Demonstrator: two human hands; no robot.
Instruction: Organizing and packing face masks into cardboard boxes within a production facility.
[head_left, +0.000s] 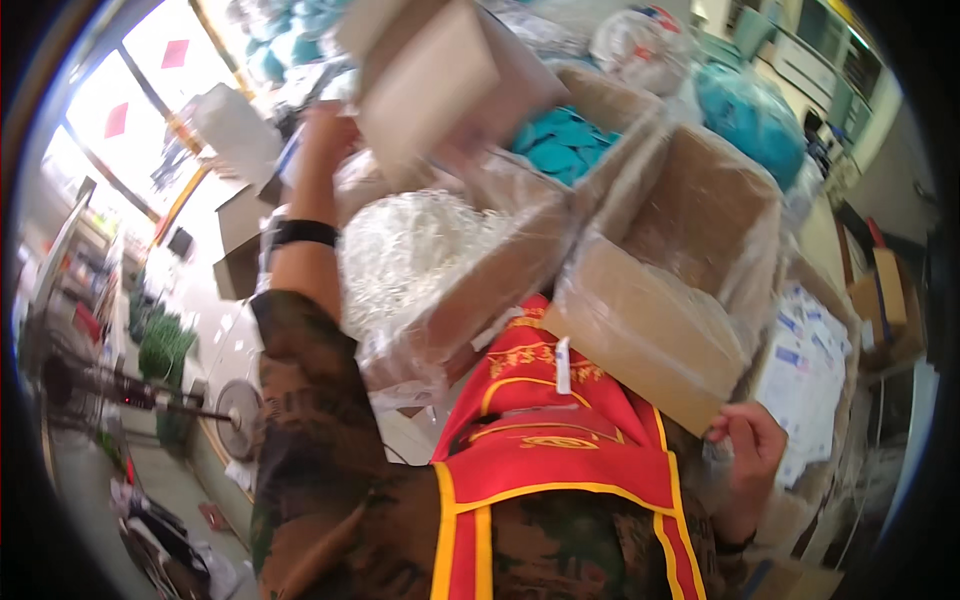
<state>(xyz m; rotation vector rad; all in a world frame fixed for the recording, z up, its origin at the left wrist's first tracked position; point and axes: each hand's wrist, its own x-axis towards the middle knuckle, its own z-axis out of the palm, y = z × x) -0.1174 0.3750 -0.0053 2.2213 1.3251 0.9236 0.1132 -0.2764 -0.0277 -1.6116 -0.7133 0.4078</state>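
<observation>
My left hand is stretched far forward, beside a cardboard box that is tilted and smeared by motion above the open cartons. The fingers are blurred, and I cannot tell whether they grip that box. Below it, a carton lined with clear plastic holds a heap of small white pieces. My right hand is closed at the near right corner of a plastic-lined cardboard carton, its fingertips against the edge. Inside that carton mostly the film and bare cardboard walls show.
Teal flat pieces fill a carton farther back. Printed white bags lie in a box at the right. Stuffed plastic bags stand behind. A fan is at the left, near a green bundle.
</observation>
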